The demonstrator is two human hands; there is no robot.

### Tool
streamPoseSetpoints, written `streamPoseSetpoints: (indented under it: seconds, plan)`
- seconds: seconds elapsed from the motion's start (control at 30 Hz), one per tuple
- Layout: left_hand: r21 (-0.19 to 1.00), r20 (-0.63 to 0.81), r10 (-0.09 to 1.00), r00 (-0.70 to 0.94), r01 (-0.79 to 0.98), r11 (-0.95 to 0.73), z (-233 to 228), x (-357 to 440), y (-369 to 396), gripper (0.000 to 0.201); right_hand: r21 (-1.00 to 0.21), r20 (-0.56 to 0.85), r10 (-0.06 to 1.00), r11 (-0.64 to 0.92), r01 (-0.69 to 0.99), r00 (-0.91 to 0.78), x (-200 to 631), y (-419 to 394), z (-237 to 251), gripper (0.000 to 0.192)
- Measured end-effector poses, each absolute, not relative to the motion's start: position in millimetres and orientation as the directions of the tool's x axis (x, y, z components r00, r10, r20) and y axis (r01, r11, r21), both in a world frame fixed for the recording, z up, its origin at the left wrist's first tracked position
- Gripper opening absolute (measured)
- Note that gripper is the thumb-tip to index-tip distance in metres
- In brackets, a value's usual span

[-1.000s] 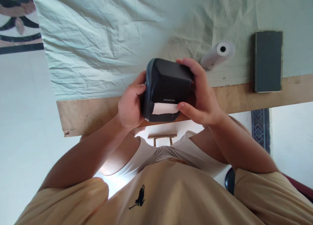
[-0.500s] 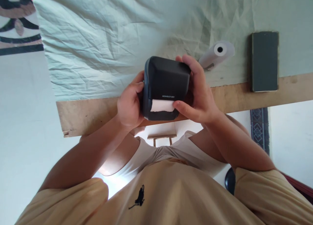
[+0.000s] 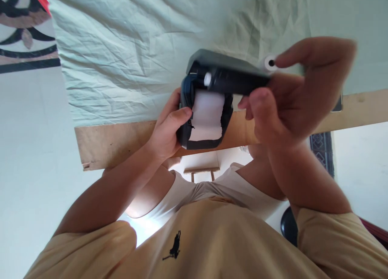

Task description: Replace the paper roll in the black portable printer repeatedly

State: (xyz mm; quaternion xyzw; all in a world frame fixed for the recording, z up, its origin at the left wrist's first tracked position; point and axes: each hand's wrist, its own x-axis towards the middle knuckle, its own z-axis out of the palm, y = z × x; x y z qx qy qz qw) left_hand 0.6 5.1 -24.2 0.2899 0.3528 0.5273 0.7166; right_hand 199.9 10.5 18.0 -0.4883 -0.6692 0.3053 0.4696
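Observation:
A black label printer [image 3: 183, 133] is held over the table's front edge, its hinged lid [image 3: 236, 79] swung up. White paper [image 3: 207, 115] shows inside the body and reaches its front. A small white end piece [image 3: 207, 79] sticks out from the lid's left end. My left hand [image 3: 168, 127] is closed around the printer's left side, thumb on the inner rim. At the lid's right end, my right hand [image 3: 291, 91] grips with the thumb below and a finger stretched out above; motion blurs it. Behind that finger stands a white paper roll [image 3: 269, 63], partly hidden.
A wrinkled pale green cloth [image 3: 121, 61] covers the table, leaving a wooden front edge [image 3: 118, 143] bare. My right hand and wrist mostly cover a phone [image 3: 337, 104]. Under the table is a small wooden stool [image 3: 201, 170].
The printer's lid has gone from closed to raised, exposing the paper inside. My right hand has moved up and right from the printer's side to the lid. The left hand keeps its hold.

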Motion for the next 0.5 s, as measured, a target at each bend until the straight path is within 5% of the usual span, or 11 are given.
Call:
streamPoseSetpoints:
  seconds: [0.1,0.2,0.27,0.37,0.5]
  plan:
    - [0.791,-0.183,0.958,0.219,-0.546,0.276,-25.3,0.5,4.1,0.027,-0.801,0.545,0.834,0.489,0.345,0.083,193.9,15.4,20.9,0.028]
    - [0.776,-0.165,0.960,0.228,-0.570,0.269,-24.1,2.2,3.0,0.026,-0.683,0.592,0.804,0.534,0.498,-0.052,189.9,16.6,21.1,0.014]
    - [0.769,-0.165,0.961,0.220,-0.581,0.265,-21.7,3.4,2.5,0.026,-0.567,0.477,0.856,0.474,0.674,-0.201,186.6,14.7,24.6,0.008]
    - [0.773,-0.184,0.960,0.210,-0.572,0.273,-17.4,3.9,2.0,0.021,-0.395,0.228,0.922,0.381,0.836,-0.313,180.4,11.1,34.6,0.025]
    - [0.782,-0.205,0.952,0.227,-0.546,0.299,-16.1,1.5,2.0,0.021,-0.235,0.195,0.882,0.467,0.852,-0.429,178.5,8.2,44.7,0.023]
